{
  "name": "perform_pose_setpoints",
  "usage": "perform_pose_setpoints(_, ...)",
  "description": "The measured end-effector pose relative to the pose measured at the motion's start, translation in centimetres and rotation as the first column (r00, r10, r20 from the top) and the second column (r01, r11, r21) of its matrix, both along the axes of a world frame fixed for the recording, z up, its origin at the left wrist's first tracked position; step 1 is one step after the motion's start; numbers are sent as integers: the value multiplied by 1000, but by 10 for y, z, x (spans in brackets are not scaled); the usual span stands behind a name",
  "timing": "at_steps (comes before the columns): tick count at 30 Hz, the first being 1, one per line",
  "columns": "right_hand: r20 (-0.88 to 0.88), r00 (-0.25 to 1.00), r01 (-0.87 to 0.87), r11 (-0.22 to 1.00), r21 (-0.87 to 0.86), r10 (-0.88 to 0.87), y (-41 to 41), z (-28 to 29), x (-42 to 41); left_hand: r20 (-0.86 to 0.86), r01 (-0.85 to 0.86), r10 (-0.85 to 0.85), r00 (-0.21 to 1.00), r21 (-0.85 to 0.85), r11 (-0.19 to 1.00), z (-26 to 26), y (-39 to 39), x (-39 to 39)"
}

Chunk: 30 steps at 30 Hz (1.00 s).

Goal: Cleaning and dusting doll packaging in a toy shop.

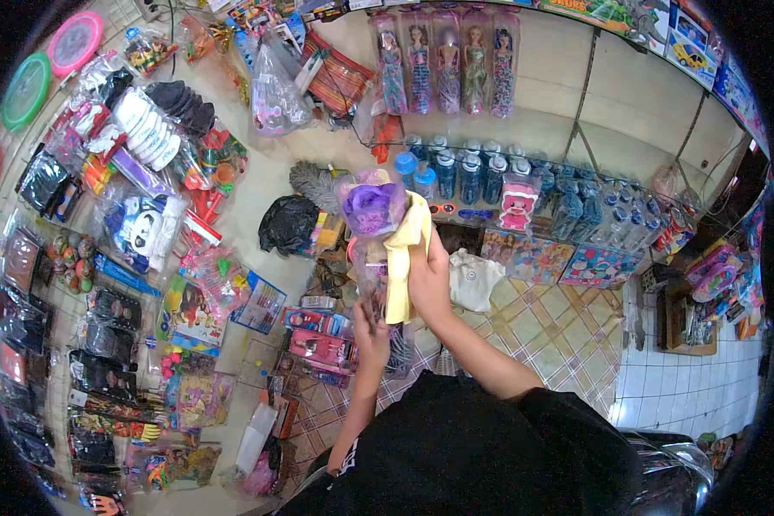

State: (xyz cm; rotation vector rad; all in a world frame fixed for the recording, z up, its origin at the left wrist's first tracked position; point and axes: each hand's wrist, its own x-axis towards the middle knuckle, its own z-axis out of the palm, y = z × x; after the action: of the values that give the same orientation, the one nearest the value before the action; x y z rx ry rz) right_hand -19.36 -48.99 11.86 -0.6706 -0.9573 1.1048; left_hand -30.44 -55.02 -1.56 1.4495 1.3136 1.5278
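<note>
In front of my body I hold a long clear plastic package [366, 264] with a ruffled purple item [373, 205] at its far end. My left hand [372, 332] grips the package near its lower part. A patterned item [399, 351] shows through clear plastic below the hands. My right hand [429, 277] is closed on a folded yellow cloth [400, 284], which lies against the package's right side and hangs down over it. The cloth and my fingers hide part of the package, so its contents there cannot be told.
Boxed dolls [448, 64] stand on a glass shelf ahead, above several water bottles [471, 171]. Packaged goods hang on the left wall, including a panda-print item [145, 226]. A black plastic bag [288, 224] lies left of the package. A white bag [474, 278] is at right.
</note>
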Motion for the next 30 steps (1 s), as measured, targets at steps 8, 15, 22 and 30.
perform_pose_setpoints(8, 221, 971, 62, 987, 147, -94, -12, -45, -17, 54, -155, 149, 987, 139, 978, 24, 16, -3)
perform_pose_setpoints(15, 440, 895, -14, 982, 187, -70, -27, -91, -25, 224, -328, 281, 933, 213, 920, 60, 33, -16)
perform_pose_setpoints(22, 647, 759, -151, 986, 73, 68, -56, -158, -3, 457, -339, 240, 856, 146, 929, 77, 44, -40)
perform_pose_setpoints(30, 680, 726, -45, 993, -105, 104, -56, -158, 33, 777, -343, 189, 601, 37, 938, 73, 49, -51)
